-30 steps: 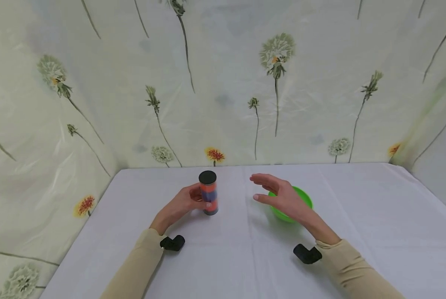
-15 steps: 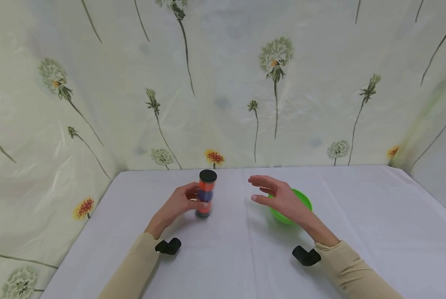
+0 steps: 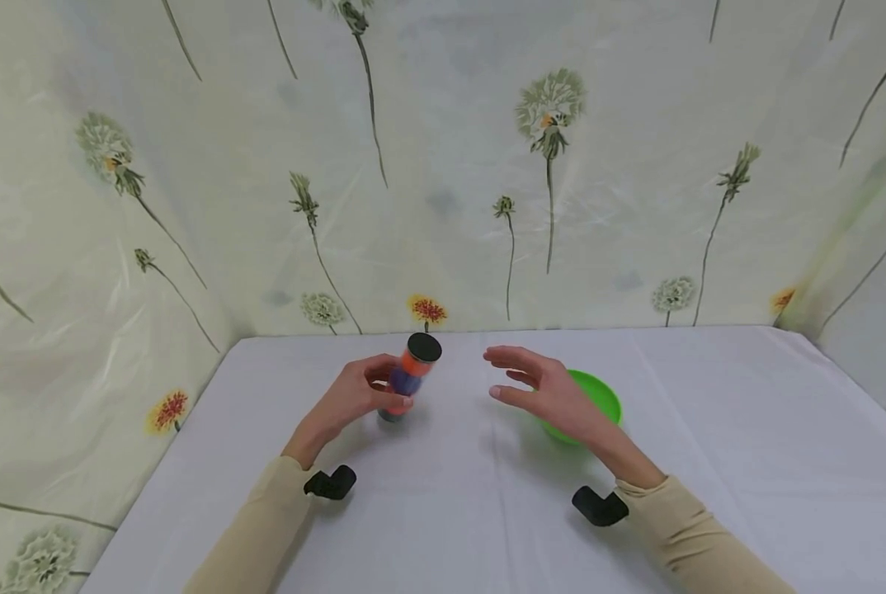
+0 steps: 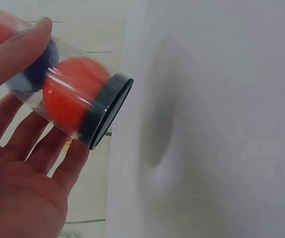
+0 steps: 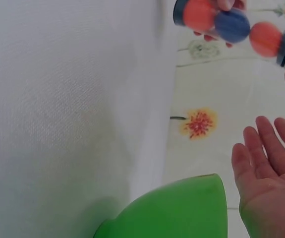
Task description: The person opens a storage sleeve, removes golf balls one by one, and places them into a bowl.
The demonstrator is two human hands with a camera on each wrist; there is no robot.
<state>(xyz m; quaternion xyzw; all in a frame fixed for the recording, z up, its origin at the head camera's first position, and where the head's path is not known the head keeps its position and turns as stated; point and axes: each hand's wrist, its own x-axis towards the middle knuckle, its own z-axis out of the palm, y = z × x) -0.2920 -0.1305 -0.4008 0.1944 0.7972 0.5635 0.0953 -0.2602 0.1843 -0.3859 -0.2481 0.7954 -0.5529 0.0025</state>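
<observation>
A clear tube of balls (image 3: 406,381) with black end caps leans to the right in my left hand (image 3: 350,400), which grips it between thumb and fingers. In the left wrist view the tube (image 4: 78,94) is off the table, its shadow on the cloth. Two orange balls and a dark blue ball (image 5: 232,26) between them show in the right wrist view. My right hand (image 3: 550,394) hovers in front of a green bowl (image 3: 599,396), fingers extended and thumb apart, holding nothing. It hides part of the bowl from the head view.
A white cloth (image 3: 458,511) covers the table. Behind it and at the sides hangs a pale curtain (image 3: 443,165) printed with dandelions. A black wrist camera (image 3: 330,483) sits by the left cuff, another black camera (image 3: 600,506) by the right one.
My left hand has lifted the tube of balls off the table and tilted its top to the right. My right hand has shifted slightly left. The bowl stays in place.
</observation>
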